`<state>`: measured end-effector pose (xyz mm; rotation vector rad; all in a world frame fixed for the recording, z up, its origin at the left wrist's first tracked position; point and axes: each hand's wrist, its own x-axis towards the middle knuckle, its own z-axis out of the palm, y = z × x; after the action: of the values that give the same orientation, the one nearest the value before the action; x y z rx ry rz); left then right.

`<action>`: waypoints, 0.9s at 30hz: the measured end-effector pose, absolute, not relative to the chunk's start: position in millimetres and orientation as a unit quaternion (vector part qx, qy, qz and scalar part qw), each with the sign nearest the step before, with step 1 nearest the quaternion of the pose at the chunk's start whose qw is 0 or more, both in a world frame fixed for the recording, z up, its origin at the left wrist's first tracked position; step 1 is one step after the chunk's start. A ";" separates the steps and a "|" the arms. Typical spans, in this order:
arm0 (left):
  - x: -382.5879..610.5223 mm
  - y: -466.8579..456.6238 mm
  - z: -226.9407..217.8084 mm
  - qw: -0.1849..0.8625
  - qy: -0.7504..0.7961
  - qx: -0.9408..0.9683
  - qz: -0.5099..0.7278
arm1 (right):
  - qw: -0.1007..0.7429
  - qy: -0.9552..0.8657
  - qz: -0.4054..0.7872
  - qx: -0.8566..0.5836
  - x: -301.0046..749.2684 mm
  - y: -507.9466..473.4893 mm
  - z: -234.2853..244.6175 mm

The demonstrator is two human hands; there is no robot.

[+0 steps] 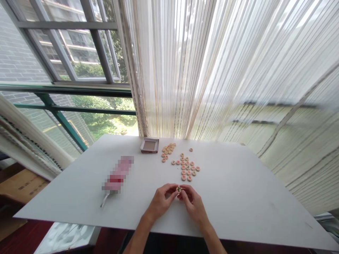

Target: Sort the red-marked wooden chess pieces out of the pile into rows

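Between the fingertips of both hands is a round wooden Chinese chess piece (178, 189) with a black character facing up. My left hand (162, 199) pinches it from the left side, and my right hand (193, 201) from the right. Just beyond the hands, several chess pieces (188, 168) with red or black characters lie in loose rows on the white table (233, 197). Farther back sits a cluster of mostly plain-looking pieces (168, 148), with a few red-marked ones at its near edge. One lone piece (191, 150) lies to the right of that cluster.
A shallow open box (149, 145) stands at the table's far edge. On the left lies a pink, pixelated item (119, 174) with a pale end sticking out. String curtains (169, 70) hang behind the table, next to a window (71, 42). A cardboard box (22, 185) is at the lower left.
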<state>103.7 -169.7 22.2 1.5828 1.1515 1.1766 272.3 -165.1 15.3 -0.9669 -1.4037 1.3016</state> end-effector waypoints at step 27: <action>101.7 -172.4 25.1 0.396 0.449 0.680 0.424 | 0.458 -0.560 0.524 -0.450 270.8 -161.4 11.1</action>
<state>101.7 -172.4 25.1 1.7219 1.1372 1.0743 270.8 -161.4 11.1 -1.1080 -1.3791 1.2903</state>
